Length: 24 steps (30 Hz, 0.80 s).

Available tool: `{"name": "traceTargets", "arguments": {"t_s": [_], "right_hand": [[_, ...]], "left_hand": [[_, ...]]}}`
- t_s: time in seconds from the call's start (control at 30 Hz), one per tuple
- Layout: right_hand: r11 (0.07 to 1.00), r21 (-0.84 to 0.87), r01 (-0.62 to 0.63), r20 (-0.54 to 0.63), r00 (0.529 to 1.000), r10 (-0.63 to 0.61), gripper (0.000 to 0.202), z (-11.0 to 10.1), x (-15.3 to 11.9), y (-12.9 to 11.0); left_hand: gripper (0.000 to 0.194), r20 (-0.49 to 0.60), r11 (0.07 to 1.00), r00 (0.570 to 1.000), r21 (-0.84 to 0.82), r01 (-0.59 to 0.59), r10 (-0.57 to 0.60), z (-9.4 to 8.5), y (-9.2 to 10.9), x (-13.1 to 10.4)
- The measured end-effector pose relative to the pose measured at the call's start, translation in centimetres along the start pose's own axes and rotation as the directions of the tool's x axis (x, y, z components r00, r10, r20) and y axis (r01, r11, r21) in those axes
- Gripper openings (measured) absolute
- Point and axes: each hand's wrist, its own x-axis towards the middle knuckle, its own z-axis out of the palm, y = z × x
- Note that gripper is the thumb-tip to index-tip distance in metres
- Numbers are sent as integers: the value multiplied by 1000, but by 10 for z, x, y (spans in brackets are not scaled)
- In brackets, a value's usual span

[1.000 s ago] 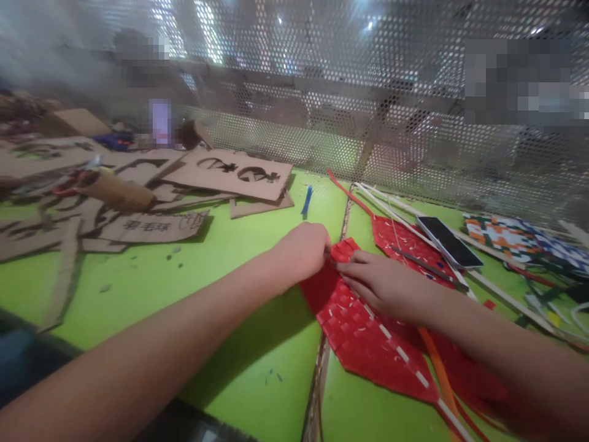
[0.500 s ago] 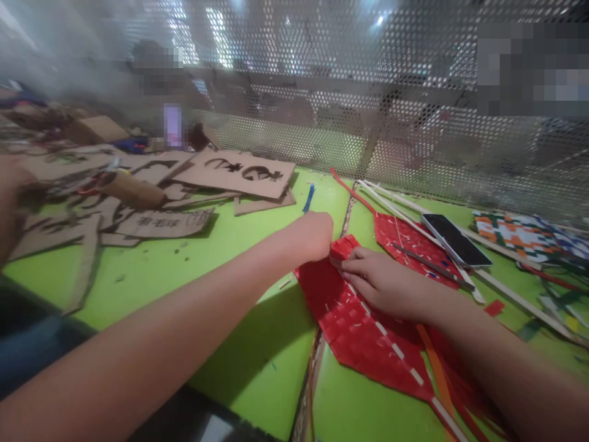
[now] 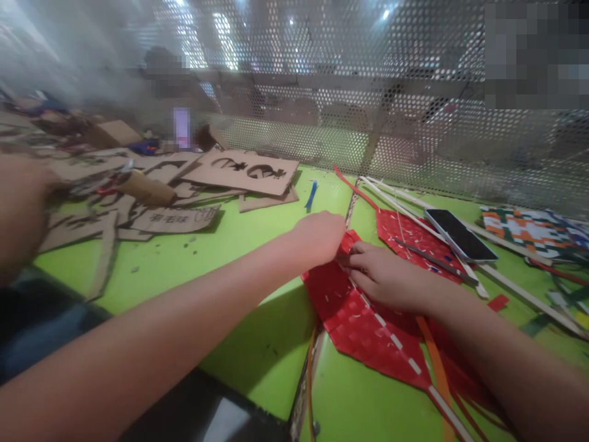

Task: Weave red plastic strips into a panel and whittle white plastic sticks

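Note:
A red woven piece (image 3: pixel 350 325) made of flat strips lies in front of me, with a white strip threaded along its length. My right hand (image 3: pixel 380 273) is closed on its far end, fingers and thumb pinching the folded edge. Beside it, my left hand (image 3: pixel 319 236) is curled into a fist against the same end; its fingertips are hidden behind the back of the hand. Long orange (image 3: pixel 435 350) and red strips trail from beneath my right forearm. Farther back lies a second red woven piece (image 3: pixel 391 230) with a grey strip across it.
A phone (image 3: pixel 460 236) rests on pale sticks at the right, near a multicoloured woven mat (image 3: pixel 519 230). Cut cardboard sheets (image 3: pixel 257 175) and a cardboard tube (image 3: pixel 147 187) cover the left side. Another person's hand (image 3: pixel 21 209) is at the left edge. A perforated screen (image 3: pixel 294 116) stands behind.
My left hand has shifted slightly right, closer to my right hand, covering more of the folded red end. The other person's hand has come farther into view. The camera has turned slightly left.

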Motion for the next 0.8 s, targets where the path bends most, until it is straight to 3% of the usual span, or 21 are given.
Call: {"name": "traceTargets", "arguments": {"t_s": [0.3,0.47,0.67,0.8], "right_hand": [[1000,-6,19,20,1000,-19,32,0,-1,3],[1000,-12,13,29,999,-12,32,-1,-2,2],[1000,-29,10,56,998,-9,33,-5,-2,0],[999,-42,21,31,999,-20,32,-5,-2,1]], "left_hand": [[14,60,997,998,-71,-18,22,-14,-15,5],[8,88,998,996,-52,33,-28,-19,-10,8],[30,143,998,988,4,62,-62,-17,-2,16],[30,125,998,991,-8,55,-53,-14,2,26]]}}
